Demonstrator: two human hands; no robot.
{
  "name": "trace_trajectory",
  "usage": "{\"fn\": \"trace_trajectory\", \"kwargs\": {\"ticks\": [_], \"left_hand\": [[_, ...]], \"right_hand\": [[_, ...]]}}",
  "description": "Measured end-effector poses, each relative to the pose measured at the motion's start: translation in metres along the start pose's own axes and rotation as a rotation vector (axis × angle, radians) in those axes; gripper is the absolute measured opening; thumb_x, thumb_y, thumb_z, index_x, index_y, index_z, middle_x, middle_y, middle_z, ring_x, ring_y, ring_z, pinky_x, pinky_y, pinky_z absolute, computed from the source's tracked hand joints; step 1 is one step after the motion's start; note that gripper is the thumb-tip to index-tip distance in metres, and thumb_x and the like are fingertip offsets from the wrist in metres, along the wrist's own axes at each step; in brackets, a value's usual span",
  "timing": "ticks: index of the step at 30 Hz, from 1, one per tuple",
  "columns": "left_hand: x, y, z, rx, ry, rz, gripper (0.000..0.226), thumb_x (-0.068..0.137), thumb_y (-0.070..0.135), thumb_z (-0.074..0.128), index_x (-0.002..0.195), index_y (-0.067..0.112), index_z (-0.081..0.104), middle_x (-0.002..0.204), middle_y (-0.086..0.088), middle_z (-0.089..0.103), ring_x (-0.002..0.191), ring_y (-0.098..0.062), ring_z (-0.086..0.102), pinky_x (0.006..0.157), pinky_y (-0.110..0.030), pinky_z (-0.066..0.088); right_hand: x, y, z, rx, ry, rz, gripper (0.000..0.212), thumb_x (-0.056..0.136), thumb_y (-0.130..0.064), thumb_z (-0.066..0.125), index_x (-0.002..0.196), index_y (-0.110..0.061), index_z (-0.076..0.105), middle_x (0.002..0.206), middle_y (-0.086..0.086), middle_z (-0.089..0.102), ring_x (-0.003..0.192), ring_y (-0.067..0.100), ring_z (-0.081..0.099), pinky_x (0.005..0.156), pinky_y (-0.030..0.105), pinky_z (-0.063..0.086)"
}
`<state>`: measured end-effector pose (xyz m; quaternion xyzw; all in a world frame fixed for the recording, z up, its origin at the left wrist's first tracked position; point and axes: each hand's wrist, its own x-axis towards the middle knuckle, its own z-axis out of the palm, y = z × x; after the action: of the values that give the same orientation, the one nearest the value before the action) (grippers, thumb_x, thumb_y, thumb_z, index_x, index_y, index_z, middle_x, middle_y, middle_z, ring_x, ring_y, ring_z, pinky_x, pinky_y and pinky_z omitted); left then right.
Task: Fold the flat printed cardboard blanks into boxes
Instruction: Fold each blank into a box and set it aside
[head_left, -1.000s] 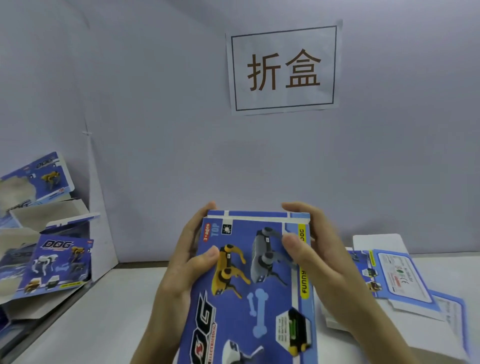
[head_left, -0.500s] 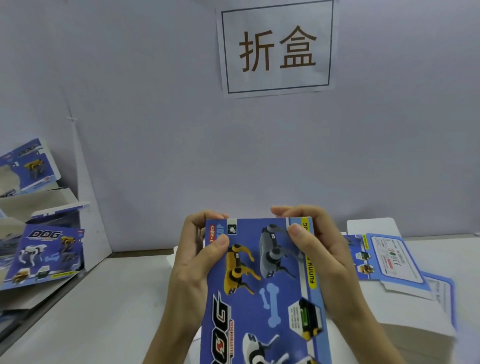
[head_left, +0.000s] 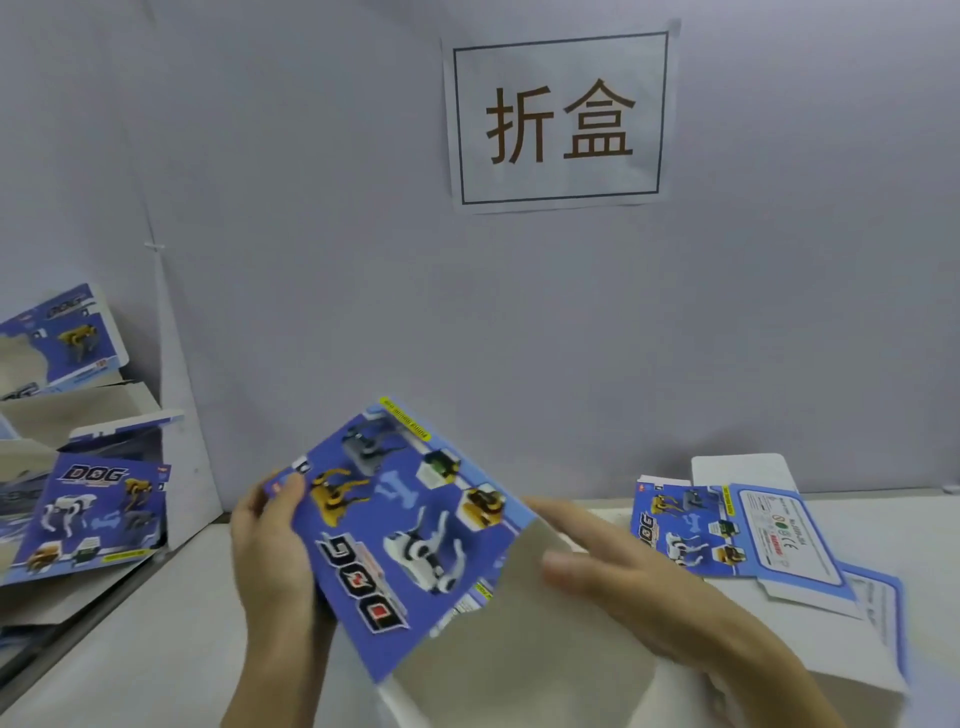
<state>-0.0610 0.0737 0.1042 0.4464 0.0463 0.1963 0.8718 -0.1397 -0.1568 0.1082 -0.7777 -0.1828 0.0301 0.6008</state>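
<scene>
Left hand: thumb pressed on the printed face at the near-left corner, other fingers hidden behind the card; grips the box along its left edge.

Right hand: thumb flat on the plain inner side of the open flap, fingers out of sight beneath it; pinches the box by that flap.

Box: blue, printed with toy dogs and the word DOG, held above the table between the two hands, tilted, printed face up, far end toward the wall, flap end open toward the person.

Flat blanks: stack on the table to the right, just beyond the right hand, top sheet printed side up.

Folded boxes: pile at far left, leaning against one another, well apart from the hands.

Sign: white sheet with two characters in a black frame, stuck on the wall above.
</scene>
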Motion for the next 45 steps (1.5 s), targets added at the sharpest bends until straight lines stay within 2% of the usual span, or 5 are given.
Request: {"fn": "trace_trajectory", "kwargs": {"ticks": [10,17,28,40,45], "left_hand": [[-0.035,-0.018,0.029,0.353,-0.668,0.072,0.076,0.061,0.060,0.075,0.129,0.036,0.053,0.123,0.020,0.063,0.112,0.002,0.058,0.099,-0.033,0.043],[-0.031,-0.024,0.023,0.543,-0.322,0.403,0.025,0.070,0.033,0.079,0.094,0.031,0.073,0.085,0.010,0.074,0.078,-0.004,0.069,0.070,-0.020,0.054],[-0.017,-0.031,0.017,-0.117,-0.452,-0.253,0.025,0.075,0.021,0.059,0.088,0.010,0.077,0.102,-0.013,0.074,0.084,-0.018,0.071,0.072,-0.028,0.061],[-0.034,-0.039,0.024,0.089,-0.633,-0.595,0.038,0.084,0.003,0.058,0.121,0.010,0.059,0.104,-0.016,0.073,0.081,-0.027,0.073,0.055,-0.034,0.059],[-0.032,-0.036,0.023,0.044,-0.598,-0.525,0.032,0.093,0.004,0.048,0.124,0.009,0.058,0.106,-0.019,0.072,0.081,-0.029,0.073,0.056,-0.034,0.057]], "right_hand": [[0.023,0.020,0.013,-0.159,0.903,-0.202,0.020,0.095,-0.015,0.057,0.083,-0.030,0.063,0.079,-0.014,0.068,0.070,-0.009,0.061,0.059,0.007,0.042],[0.018,0.021,-0.011,0.157,0.807,-0.177,0.010,0.087,-0.018,0.067,0.087,-0.025,0.075,0.081,-0.011,0.075,0.073,0.000,0.068,0.060,0.012,0.051],[0.025,0.029,-0.018,0.809,0.552,-0.033,0.027,0.095,-0.012,0.049,0.083,-0.005,0.073,0.076,0.012,0.072,0.062,0.020,0.070,0.051,0.026,0.055],[0.016,0.022,-0.003,-0.563,0.942,-0.630,0.018,0.085,-0.022,0.070,0.102,-0.025,0.062,0.103,-0.008,0.059,0.093,0.010,0.059,0.082,0.010,0.043],[0.009,0.014,0.004,-0.871,0.240,-0.518,0.027,0.078,-0.053,0.069,0.092,-0.030,0.073,0.097,-0.018,0.065,0.093,-0.002,0.054,0.080,0.015,0.044]]}}
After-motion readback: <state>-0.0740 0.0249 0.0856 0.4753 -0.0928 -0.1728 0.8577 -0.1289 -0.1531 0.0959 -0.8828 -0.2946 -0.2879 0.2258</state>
